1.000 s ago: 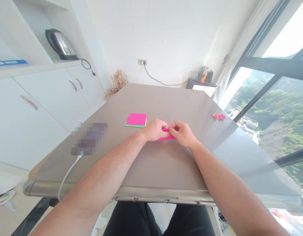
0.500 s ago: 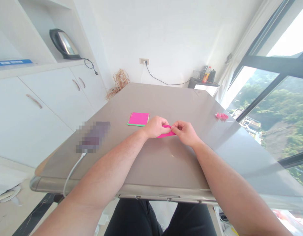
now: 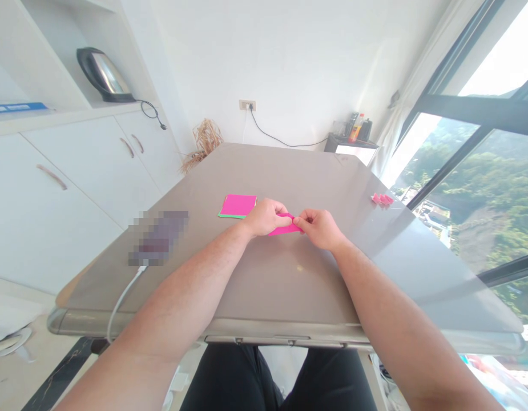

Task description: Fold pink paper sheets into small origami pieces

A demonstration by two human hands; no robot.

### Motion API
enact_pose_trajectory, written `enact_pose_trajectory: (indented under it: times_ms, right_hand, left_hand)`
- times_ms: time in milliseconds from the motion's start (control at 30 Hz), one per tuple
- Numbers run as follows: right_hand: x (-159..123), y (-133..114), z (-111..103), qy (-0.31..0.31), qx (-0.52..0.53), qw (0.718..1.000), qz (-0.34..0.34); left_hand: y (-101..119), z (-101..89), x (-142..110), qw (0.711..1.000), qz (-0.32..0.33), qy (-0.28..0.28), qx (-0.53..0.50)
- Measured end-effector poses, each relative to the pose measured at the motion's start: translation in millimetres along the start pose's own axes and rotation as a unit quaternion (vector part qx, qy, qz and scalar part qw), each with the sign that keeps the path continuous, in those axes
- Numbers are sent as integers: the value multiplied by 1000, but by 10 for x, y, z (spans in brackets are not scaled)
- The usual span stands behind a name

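Observation:
A folded piece of bright pink paper (image 3: pixel 284 229) is between my two hands, just above or on the table. My left hand (image 3: pixel 267 218) grips its left part, thumb along the near side. At its right end, my right hand (image 3: pixel 317 227) pinches the paper between thumb and fingertips. Parts of the paper are hidden behind the fingers. Beyond my left hand lies a stack of coloured paper (image 3: pixel 238 204), pink on top with a green edge showing below.
Small pink folded pieces (image 3: pixel 382 199) lie near the table's right edge. At the left is a blurred-out object (image 3: pixel 158 238) with a white cable (image 3: pixel 125 297) running off the front edge. The grey-brown table (image 3: pixel 285 279) spreads around my hands.
The whole view has shifted slightly. Both hands keep hold of the pink paper, with only slight finger movement; a little more of its near face shows.

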State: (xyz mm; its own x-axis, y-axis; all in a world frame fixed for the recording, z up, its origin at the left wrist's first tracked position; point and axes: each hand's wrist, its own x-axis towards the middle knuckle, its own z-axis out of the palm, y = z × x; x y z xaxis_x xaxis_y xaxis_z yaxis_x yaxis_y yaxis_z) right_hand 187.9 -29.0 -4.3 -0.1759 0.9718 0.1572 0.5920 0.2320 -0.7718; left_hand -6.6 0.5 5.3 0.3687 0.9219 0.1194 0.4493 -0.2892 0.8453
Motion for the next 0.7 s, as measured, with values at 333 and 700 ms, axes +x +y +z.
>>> enact_pose_trajectory:
  times_ms: [333,700]
  right_hand:
    - [0,14,-84,-3,-51,999,13]
    - [24,45,-84,24,-19,999,34]
  left_hand:
    - [8,-30,-2,1000,-15,10,10]
    - [-41,-34,16,1000,-8,25,1]
